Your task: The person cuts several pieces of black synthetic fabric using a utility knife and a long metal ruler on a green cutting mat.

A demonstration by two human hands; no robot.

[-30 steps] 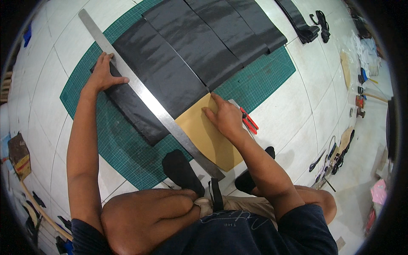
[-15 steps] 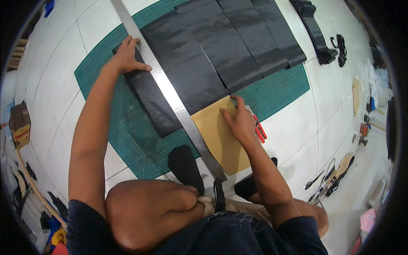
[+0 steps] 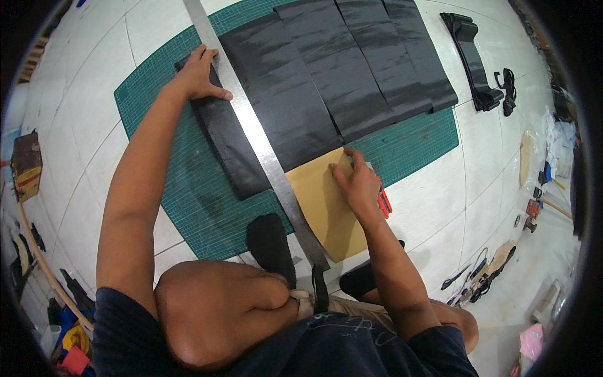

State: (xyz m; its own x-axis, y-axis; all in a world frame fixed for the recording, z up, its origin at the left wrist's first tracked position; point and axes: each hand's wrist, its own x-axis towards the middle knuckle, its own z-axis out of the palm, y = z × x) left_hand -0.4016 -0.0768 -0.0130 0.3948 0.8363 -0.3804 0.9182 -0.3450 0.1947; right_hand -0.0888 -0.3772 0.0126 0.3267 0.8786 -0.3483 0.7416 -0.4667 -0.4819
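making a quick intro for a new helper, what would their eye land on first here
Likely the long metal straightedge, slanting across the glossy black sheeting in the upper middle, with the left grip on it. Next, the green mat beneath the sheeting, then the tan sheet right of the straightedge's lower part, under the right grip.

Beneath the left fingers, a long straight silver metal ruler is laid across glossy black sheeting, itself spread on a green gridded cutting mat; beneath the right fingers, a tan rectangular sheet is set along the ruler's right side; just right of them, a red-handled tool is placed
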